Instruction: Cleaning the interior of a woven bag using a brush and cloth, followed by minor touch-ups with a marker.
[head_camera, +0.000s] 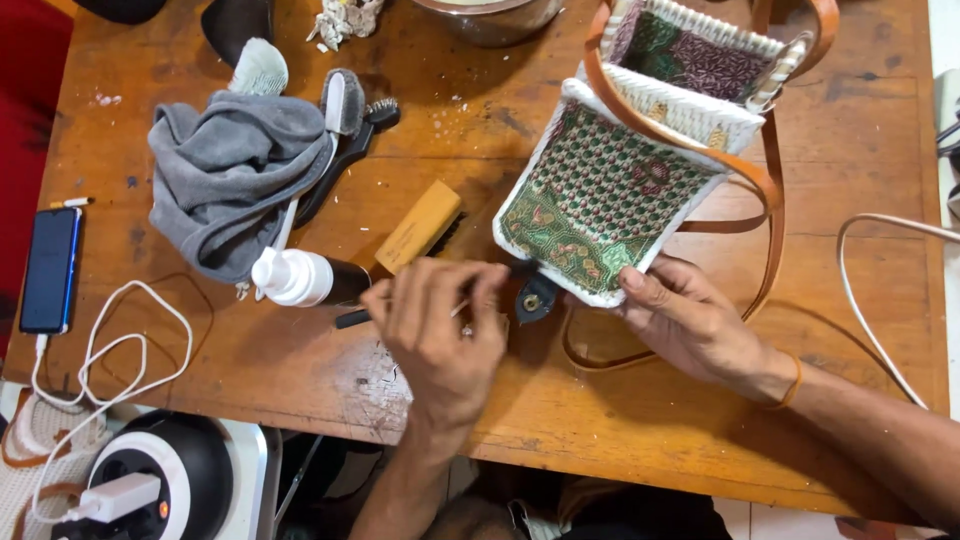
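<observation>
While the head camera looks straight down at the wooden counter (850, 180), the left hand (440, 330) sits near the middle with its fingers curled shut around a thin dark tool (352, 318), whose handle end pokes out to the left of the knuckles; the working tip is hidden behind the fingers. The right hand (690, 320) pinches the lower corner of a woven bag (600, 195), thumb on top of its white edge, fingers underneath. The bag lies tipped on its side at the upper right of the counter (its green patterned fabric panel faces up), with its open mouth turned toward the far edge. A tan leather strap (770, 200) loops over the bag and down past the right wrist. A small dark leather tab (535, 297) lies on the counter between the two hands, just beside the bag's lower corner.

Left of the hands lies a white-capped bottle (300, 277) on its side, touching a wooden brush (420, 227). Further left sits a crumpled grey cloth (235, 175) with a dark-handled brush (350, 140) leaning against it. A blue phone (50, 270) rests near the left edge, with a white cable (110, 345) running off the counter.
</observation>
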